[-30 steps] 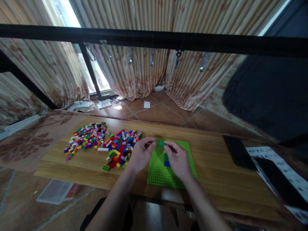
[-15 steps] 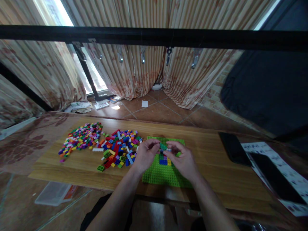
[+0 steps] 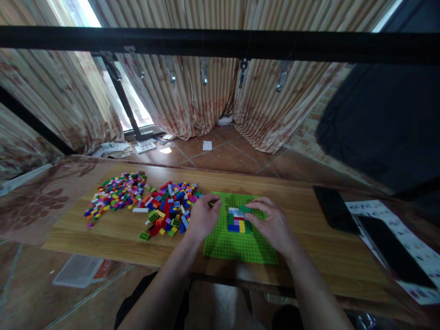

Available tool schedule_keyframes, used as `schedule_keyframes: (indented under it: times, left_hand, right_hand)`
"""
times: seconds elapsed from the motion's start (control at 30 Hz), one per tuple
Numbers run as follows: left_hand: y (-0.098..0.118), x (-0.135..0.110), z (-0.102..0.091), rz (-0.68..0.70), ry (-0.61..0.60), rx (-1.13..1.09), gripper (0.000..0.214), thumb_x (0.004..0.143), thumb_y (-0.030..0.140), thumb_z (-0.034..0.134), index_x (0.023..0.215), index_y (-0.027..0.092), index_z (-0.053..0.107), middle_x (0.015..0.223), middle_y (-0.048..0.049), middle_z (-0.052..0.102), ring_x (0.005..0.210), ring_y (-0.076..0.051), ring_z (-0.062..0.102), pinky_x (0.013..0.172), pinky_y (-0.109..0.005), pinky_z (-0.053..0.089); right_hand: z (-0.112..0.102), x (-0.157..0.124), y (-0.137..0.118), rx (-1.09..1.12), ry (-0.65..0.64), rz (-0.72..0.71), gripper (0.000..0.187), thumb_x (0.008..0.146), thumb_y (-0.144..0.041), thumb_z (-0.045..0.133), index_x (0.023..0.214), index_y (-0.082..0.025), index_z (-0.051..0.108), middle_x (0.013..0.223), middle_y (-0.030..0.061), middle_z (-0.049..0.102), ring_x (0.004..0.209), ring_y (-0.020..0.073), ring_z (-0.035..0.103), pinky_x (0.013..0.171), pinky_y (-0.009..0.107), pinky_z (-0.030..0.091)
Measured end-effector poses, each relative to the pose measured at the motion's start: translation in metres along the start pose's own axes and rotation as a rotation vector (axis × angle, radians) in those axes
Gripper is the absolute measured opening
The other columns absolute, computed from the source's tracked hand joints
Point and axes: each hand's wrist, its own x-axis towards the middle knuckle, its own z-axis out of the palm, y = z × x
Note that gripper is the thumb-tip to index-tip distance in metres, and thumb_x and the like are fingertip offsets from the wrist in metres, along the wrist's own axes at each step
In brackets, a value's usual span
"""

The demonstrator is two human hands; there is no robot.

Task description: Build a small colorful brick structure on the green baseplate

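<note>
A bright green studded baseplate (image 3: 237, 247) lies on the wooden table (image 3: 309, 247) in front of me. A small patch of bricks (image 3: 236, 221), white, red, blue, yellow and green, is stuck on its middle. My right hand (image 3: 271, 224) pinches a green brick (image 3: 244, 209) at the top right of that patch. My left hand (image 3: 203, 216) rests curled on the baseplate's left edge, fingers closed, nothing visible in them. Loose bricks lie just left of it.
A pile of mixed larger bricks (image 3: 170, 211) and a heap of small bricks (image 3: 115, 195) cover the table's left part. Two dark phones (image 3: 332, 206) (image 3: 390, 250) and printed paper (image 3: 412, 247) lie at the right. A black bar (image 3: 220, 43) crosses overhead.
Both hands have come down from above the baseplate. The right hand now holds the green brick at the patch; the left hand has drawn apart to the plate's left edge.
</note>
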Motion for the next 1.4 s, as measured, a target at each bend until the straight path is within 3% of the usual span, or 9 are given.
schedule_keyframes:
  times: [0.13,0.37,0.53,0.9,1.4]
  left_hand:
    - [0.000,-0.004,-0.001,-0.022,-0.069,0.193,0.026,0.081,0.023,0.057,0.100,0.013,0.069,0.087,-0.0066,0.071,0.071,-0.016,0.062,0.066,-0.026,0.046]
    - [0.006,-0.013,0.010,0.022,-0.145,0.437,0.031,0.082,0.023,0.057,0.110,0.013,0.065,0.092,-0.0078,0.069,0.075,-0.017,0.063,0.071,-0.027,0.047]
    - [0.008,-0.012,0.011,0.022,-0.158,0.474,0.033,0.082,0.022,0.057,0.113,0.011,0.064,0.091,-0.0092,0.068,0.074,-0.018,0.062,0.072,-0.029,0.048]
    - [0.004,-0.015,0.017,0.067,-0.138,0.549,0.036,0.081,0.024,0.061,0.115,0.016,0.061,0.113,-0.0112,0.063,0.088,-0.020,0.064,0.079,-0.031,0.048]
    - [0.008,-0.016,0.022,0.069,-0.110,0.628,0.029,0.086,0.026,0.056,0.114,0.017,0.061,0.112,-0.0109,0.063,0.092,-0.023,0.065,0.079,-0.032,0.048]
  right_hand:
    - [0.007,-0.005,0.002,-0.074,-0.087,-0.002,0.014,0.079,-0.026,0.066,0.092,-0.024,0.072,0.107,0.0054,0.060,0.101,0.0211,0.058,0.092,0.040,0.045]
    - [0.016,-0.006,0.007,-0.146,-0.091,0.000,0.014,0.075,-0.024,0.069,0.089,-0.023,0.072,0.117,0.0072,0.055,0.110,0.0243,0.055,0.096,0.044,0.044]
    - [0.014,-0.007,0.009,-0.139,-0.072,0.022,0.016,0.075,-0.023,0.068,0.090,-0.023,0.070,0.116,0.0062,0.055,0.107,0.0234,0.057,0.094,0.043,0.045]
    - [0.014,-0.005,0.007,-0.128,-0.057,0.062,0.019,0.073,-0.023,0.069,0.092,-0.023,0.069,0.115,0.0060,0.056,0.104,0.0221,0.059,0.095,0.042,0.045]
    - [0.008,-0.003,0.008,-0.102,-0.045,0.112,0.016,0.074,-0.026,0.068,0.090,-0.022,0.068,0.116,0.0070,0.057,0.105,0.0224,0.059,0.097,0.042,0.044]
